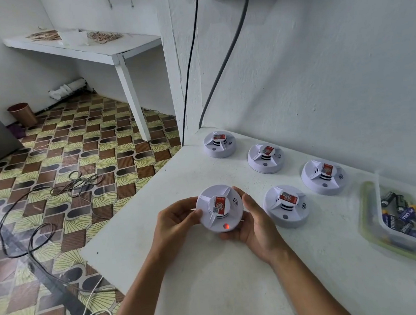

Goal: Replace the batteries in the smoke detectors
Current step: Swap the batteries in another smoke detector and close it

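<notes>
A white round smoke detector (219, 208) with a red label on top is held just above the white counter (215, 280), face up, its front indicator glowing red. My left hand (175, 220) grips its left rim with the thumb on top. My right hand (254, 222) cups its right side and underside. Several more identical detectors sit face up on the counter: one beside my right hand (286, 206), others further back (323, 176), (266, 158), (219, 144). A clear plastic container (393, 221) at the right holds several batteries (400, 215).
The counter meets a white wall (321, 66) at the back and right; its left edge drops to a patterned floor strewn with cables (41, 228). Two cords (218, 78) hang from wall sockets to the counter's back corner. A white shelf (101, 47) stands further back.
</notes>
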Tool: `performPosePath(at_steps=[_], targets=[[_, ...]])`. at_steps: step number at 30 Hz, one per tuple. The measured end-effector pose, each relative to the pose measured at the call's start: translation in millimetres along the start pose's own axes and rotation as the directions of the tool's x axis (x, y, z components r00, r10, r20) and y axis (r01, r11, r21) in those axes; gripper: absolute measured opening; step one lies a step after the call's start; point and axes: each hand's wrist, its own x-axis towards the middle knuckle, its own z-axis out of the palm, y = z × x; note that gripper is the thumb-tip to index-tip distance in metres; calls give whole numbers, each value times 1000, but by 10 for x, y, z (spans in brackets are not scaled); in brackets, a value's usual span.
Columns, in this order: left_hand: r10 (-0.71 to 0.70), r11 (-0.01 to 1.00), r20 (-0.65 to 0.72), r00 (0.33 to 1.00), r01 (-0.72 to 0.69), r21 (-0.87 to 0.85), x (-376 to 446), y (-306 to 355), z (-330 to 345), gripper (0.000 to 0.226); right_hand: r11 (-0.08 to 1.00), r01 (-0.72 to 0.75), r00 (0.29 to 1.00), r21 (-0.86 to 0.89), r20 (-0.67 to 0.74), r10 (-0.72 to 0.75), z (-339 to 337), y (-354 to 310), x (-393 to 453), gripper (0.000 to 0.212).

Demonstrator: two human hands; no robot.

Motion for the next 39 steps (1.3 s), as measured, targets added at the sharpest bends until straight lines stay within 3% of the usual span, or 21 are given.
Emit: performPosePath(at_steps=[12, 21, 25, 27, 31, 34, 39], targets=[[2, 999, -12, 1000, -2, 45, 6, -11, -5, 29, 1000, 8, 1000, -17, -7, -8, 0, 12, 13, 59], [-79, 991, -108, 991, 89, 95, 2, 42, 66, 43, 998, 32, 998, -60, -52, -35, 91, -14, 2, 55], [-123, 979, -179, 976, 150, 141, -45, 112, 171, 33, 997, 1, 995, -75, -101, -8, 136, -36, -30, 55], [-149, 973, -192, 970, 178, 145, -68, 177, 224, 31, 996, -15, 994, -86, -106, 6, 152, -76, -56, 44], [-158, 970, -158, 975, 183, 161, -123, 257, 266, 48, 996, -17, 997, -88, -80, 10, 198, -136, -124, 36], [-117, 945, -79, 990, 136, 298, -111, 250, 256, 76, 995, 37, 996, -91, -76, -44, 214, -107, -145, 38], [-9, 827, 63, 998, -29, 562, 42, 217, 289, 91, 1000, 25, 995, 8, -98, -24, 221, -104, -143, 44]])
